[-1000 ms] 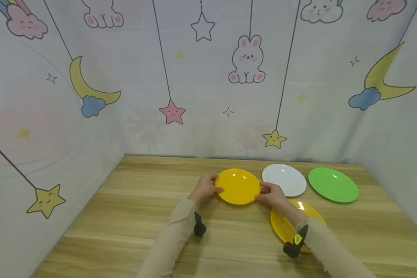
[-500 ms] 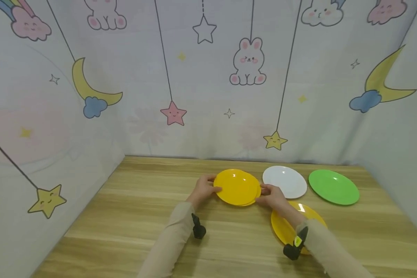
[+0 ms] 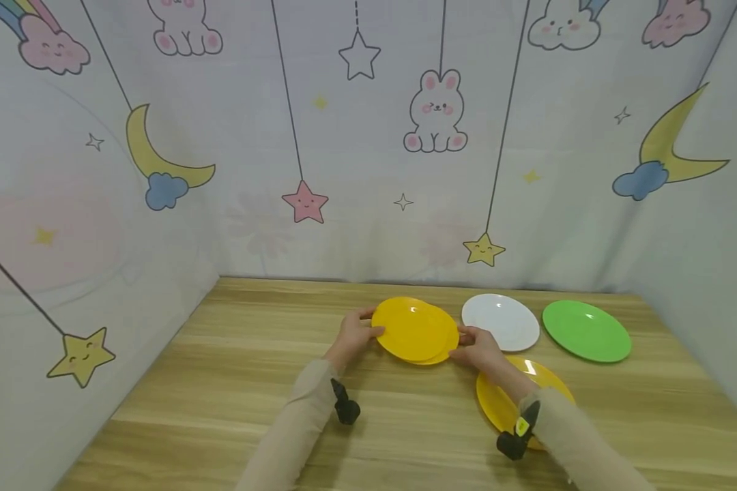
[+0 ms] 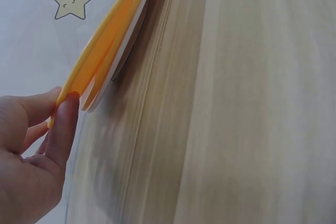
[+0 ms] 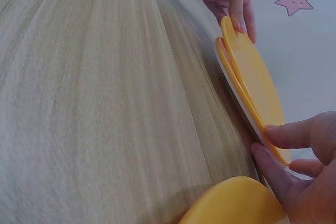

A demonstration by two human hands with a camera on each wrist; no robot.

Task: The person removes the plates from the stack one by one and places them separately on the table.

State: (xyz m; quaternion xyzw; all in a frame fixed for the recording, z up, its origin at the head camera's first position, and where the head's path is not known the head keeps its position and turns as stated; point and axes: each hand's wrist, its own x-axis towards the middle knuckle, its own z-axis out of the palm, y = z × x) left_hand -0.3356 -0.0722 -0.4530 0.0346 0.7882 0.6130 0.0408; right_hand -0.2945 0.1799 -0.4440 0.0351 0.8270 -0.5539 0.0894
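My left hand pinches the left rim of a yellow plate, thumb on one face and fingers on the other. Beneath it lies a second yellow plate, shifted right so a crescent of it shows. A white layer lines the underside of this lower plate in the left wrist view. At the opposite side my right hand grips the lower plate's rim between thumb and fingers. In the right wrist view a narrow gap opens between the two plates on the left hand's side.
Another yellow plate lies under my right forearm. Behind it, to the right, are a white plate and a green plate. All rest on the wooden table, enclosed by a patterned cloth backdrop.
The upper yellow plate has slid left with my left hand, uncovering more of the plate below. My right hand has stayed almost in place at the right rim.
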